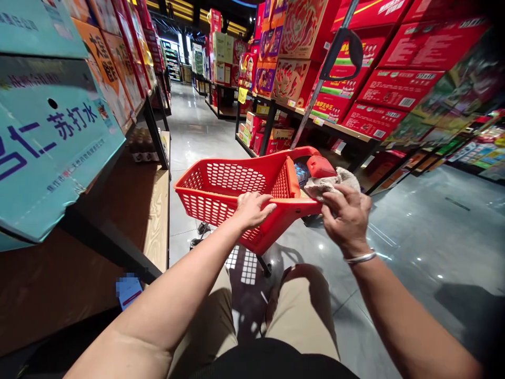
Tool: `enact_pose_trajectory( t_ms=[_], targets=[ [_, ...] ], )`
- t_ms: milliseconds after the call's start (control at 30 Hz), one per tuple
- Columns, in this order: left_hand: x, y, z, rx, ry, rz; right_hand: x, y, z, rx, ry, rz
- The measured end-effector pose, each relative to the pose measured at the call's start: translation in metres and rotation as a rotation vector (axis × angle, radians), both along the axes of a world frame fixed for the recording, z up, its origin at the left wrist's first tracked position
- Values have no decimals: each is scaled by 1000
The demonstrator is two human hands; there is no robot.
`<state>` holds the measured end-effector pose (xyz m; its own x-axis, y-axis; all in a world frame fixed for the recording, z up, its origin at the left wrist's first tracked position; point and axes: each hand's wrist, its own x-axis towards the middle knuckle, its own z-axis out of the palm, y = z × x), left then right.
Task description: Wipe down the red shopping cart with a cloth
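Observation:
A red plastic shopping cart (231, 202) with a perforated basket stands side-on in front of my legs. My left hand (254, 208) rests on its near rim, fingers stretched over the edge. At the handle end, my right hand (347, 213), with a metal bangle at the wrist, grips a crumpled pale cloth (321, 187). The cloth lies against the red handle (320, 167) and the corner of the rim. Inside the basket I see no goods. A grey pole with a black loop grip (347, 52) rises behind the cart's handle.
Blue cartons (47, 131) sit on a shelf close at my left, its wooden lower board (155, 226) near the cart. Red gift boxes (386, 89) fill the shelves on the right. A shiny grey floor (193, 121) runs down the aisle between them.

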<state>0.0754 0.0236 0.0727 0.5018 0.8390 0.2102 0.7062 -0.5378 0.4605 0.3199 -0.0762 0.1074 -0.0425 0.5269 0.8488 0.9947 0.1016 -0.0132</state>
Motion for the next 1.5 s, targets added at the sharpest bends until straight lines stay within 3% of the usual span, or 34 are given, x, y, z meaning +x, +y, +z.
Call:
enact_pose_trajectory(
  t_ms=[100,200,333,500,700,833,900,1000,1200,1367,1500],
  targets=[
    [11,0,8,40,-11,27,-34,-2,-22,56,-12,-49],
    [20,3,13,90,-43,-108,-46,-6,-27,-2,-150,42],
    [23,12,10,43,-105,-266,-19,-11,-15,-93,-156,87],
    [22,19,6,-1,-162,-245,29,-7,8,-100,166,88],
    [19,12,11,-43,-216,-250,59,30,24,-309,476,236],
    [17,9,9,-64,-255,-218,64,55,30,-326,585,243],
    [16,10,7,-90,-286,-209,58,52,27,-292,636,217],
    [15,13,5,-128,-314,-217,38,27,16,-219,600,157],
    [13,15,4,-191,-359,-239,-12,-28,-5,-25,256,28],
    [16,14,0,-163,-386,-266,-62,-19,-16,-68,22,-108],
    [17,15,-2,-161,-388,-284,-82,-12,-28,-201,-79,43]
  ],
)
